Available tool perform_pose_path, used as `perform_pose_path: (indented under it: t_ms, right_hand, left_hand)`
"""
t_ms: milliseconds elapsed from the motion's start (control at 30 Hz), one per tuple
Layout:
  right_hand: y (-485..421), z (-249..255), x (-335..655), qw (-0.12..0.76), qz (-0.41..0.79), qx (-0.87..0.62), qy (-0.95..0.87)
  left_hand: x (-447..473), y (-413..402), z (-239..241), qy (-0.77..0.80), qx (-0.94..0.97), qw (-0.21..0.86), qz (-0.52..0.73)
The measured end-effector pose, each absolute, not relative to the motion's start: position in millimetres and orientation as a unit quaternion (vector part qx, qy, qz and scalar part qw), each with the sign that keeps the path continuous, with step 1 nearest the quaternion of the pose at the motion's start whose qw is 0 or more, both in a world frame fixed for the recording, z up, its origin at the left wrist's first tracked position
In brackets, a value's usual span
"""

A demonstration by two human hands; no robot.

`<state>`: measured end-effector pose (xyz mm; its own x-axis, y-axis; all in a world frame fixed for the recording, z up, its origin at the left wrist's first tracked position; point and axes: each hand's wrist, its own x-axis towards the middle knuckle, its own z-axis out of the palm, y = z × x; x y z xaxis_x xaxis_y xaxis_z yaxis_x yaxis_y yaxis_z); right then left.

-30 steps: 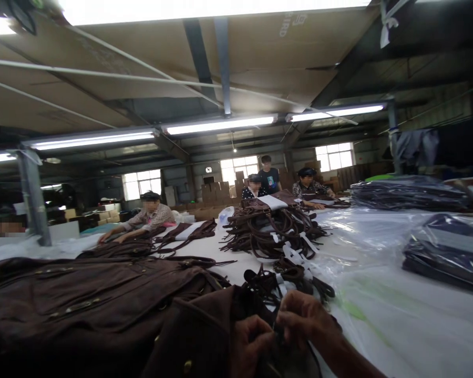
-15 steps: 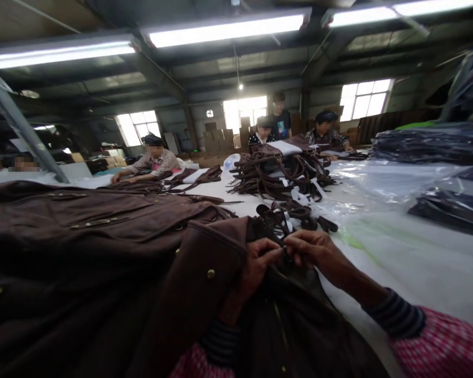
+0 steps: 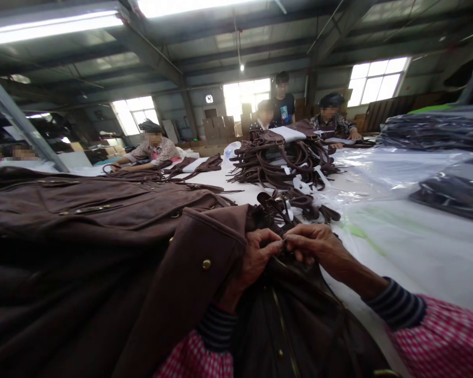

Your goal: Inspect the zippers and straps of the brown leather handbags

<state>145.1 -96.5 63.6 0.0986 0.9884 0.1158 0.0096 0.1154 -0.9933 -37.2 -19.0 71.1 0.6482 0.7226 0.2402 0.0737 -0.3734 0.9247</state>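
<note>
Both hands meet at the brown jacket (image 3: pixel 102 247): left hand (image 3: pixel 256 257) and right hand (image 3: pixel 311 244) grips pinching its zipper (image 3: pixel 284 249), strap pile (image 3: pixel 284 163) at twelve o'clock.

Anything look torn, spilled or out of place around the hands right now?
Nothing stands out. The left hand and right hand pinch together at the dark brown garment; the loose brown straps beyond lie heaped but undamaged.

A stack of garments (image 3: pixel 82 210) is lying on the left of the table (image 3: pixel 418 252), with both hands, left hand (image 3: pixel 256 257) and right hand (image 3: pixel 313 244), being held together just right of it. Behind the hands, a small heap of straps (image 3: pixel 295 205) is lying, and a larger strap pile (image 3: pixel 284 163) farther back. Bagged stacks (image 3: pixel 437 131) are being kept at the right, and co-workers (image 3: pixel 153 149) are seated at the far edge.
</note>
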Motion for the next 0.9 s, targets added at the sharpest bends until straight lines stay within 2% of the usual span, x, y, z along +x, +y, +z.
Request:
perform_pose_path:
  t_ms: [233, 433, 900]
  right_hand:
    - [-95.8, 58.4, 148.1, 0.513, 0.445, -0.511, -0.528]
    - [-92.6, 54.6, 147.1, 0.545, 0.468, -0.496, -0.488]
    - [-88.1, 56.4, 138.6, 0.586, 0.473, -0.456, -0.475]
  left_hand:
    - [-37.0, -18.7, 67.5, 0.277, 0.782, 0.46, 0.316]
    - [-37.2, -20.9, 71.7, 0.279, 0.763, 0.495, 0.307]
    - [-41.2, -13.4, 70.6, 0.303, 0.76, 0.505, 0.275]
